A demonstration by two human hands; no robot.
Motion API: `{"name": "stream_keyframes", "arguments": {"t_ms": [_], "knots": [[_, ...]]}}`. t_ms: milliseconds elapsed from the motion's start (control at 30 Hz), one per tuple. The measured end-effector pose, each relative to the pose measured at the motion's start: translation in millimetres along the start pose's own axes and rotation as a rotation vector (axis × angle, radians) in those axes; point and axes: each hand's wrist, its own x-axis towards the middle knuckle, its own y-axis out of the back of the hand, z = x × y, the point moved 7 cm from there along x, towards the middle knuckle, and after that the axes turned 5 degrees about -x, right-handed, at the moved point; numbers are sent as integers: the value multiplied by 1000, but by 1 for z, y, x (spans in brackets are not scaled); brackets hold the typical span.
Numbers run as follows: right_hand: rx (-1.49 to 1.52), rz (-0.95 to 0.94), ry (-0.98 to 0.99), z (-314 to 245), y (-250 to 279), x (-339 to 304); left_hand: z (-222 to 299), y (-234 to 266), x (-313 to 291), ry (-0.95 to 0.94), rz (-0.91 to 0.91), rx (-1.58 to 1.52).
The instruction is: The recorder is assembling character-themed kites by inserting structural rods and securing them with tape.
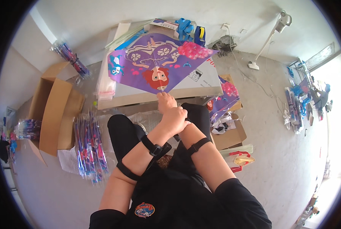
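Note:
A purple diamond-shaped kite (132, 78) with a red-haired figure, white flower shapes and pink patches lies flat on the table, its near corner pointing toward me. At that corner rests my right hand (166, 102), its fingers bent and close together; their tips are partly hidden, and what they hold, if anything, does not show. My left hand (173, 119) is crossed over and wrapped round my right wrist. Black straps circle both my forearms.
The table (132, 101) also bears clear plastic sleeves (106, 87), blue ribbon (184, 28) and a tape dispenser (200, 35). Wrapped bundles (90, 147) and a cardboard box (56, 110) stand left. More printed kites (225, 95) and an open carton (231, 135) are right. A stick vacuum (269, 40) leans on the wall.

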Motion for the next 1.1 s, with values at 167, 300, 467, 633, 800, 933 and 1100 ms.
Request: {"name": "stream_keyframes", "arguments": {"t_ms": [167,300,467,633,800,933,1100], "knots": [[55,62,-60,16,2,-5,0,5,-11,261,-59,-299],[320,186,-123,27,-3,-5,-2,9,-19,289,-21,-291],[525,319,-224,42,-2,-1,-12,5,-28,327,-62,-492],[1186,134,-496,41,-20,-2,-15,7,-35,308,15,-487],[1952,106,-611,22,-35,-6,-14,16,-40,310,68,-546],[2153,86,-656,12,-42,-7,-14,21,-43,310,70,-514],[2378,93,-878,20,-58,-5,-14,22,-43,287,103,-508]]}}
